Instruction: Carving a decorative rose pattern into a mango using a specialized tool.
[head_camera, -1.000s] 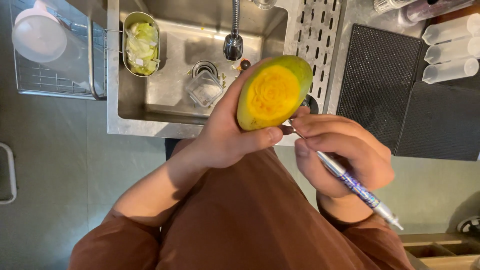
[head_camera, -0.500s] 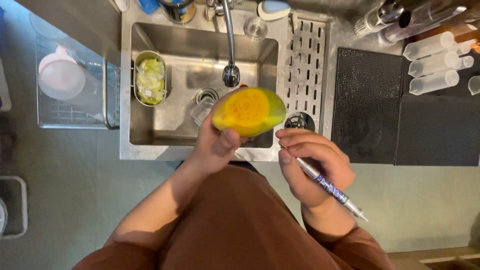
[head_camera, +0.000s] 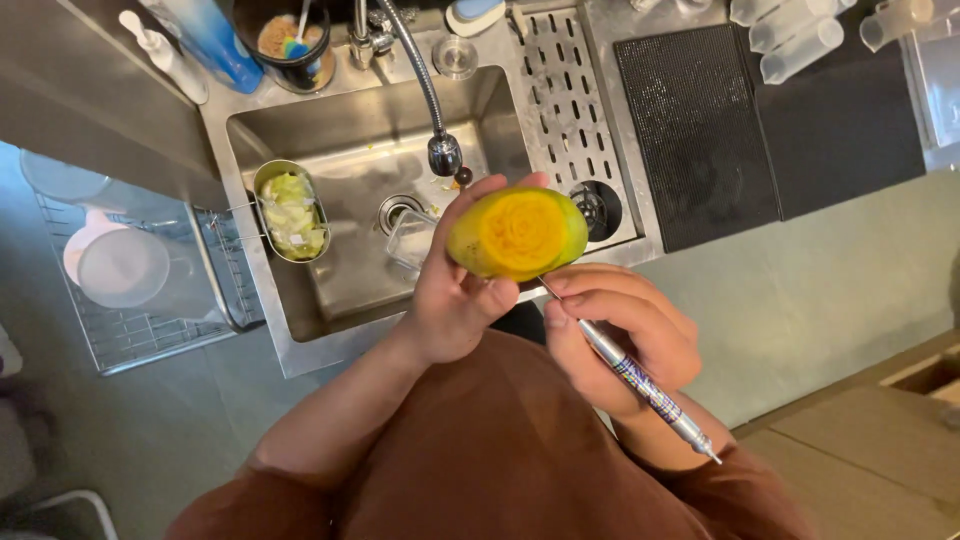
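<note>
Fingers first: the left hand (head_camera: 455, 300) wraps thumb and fingertips round a green-skinned mango with a rose carved into its yellow flesh (head_camera: 517, 234), held up above the front edge of the stainless steel sink (head_camera: 350, 130). The right hand (head_camera: 625, 335) pinches a slim silver carving tool with a patterned barrel (head_camera: 640, 383), its tip touching the mango's underside. Left in the basin sits a metal strainer of pale peelings (head_camera: 291, 211).

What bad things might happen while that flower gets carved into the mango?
The thin carving tool in the right hand works at the mango close to the left hand's fingers, so a slip might nick them. The mango is held over the sink; if dropped, it could land in there.
</note>
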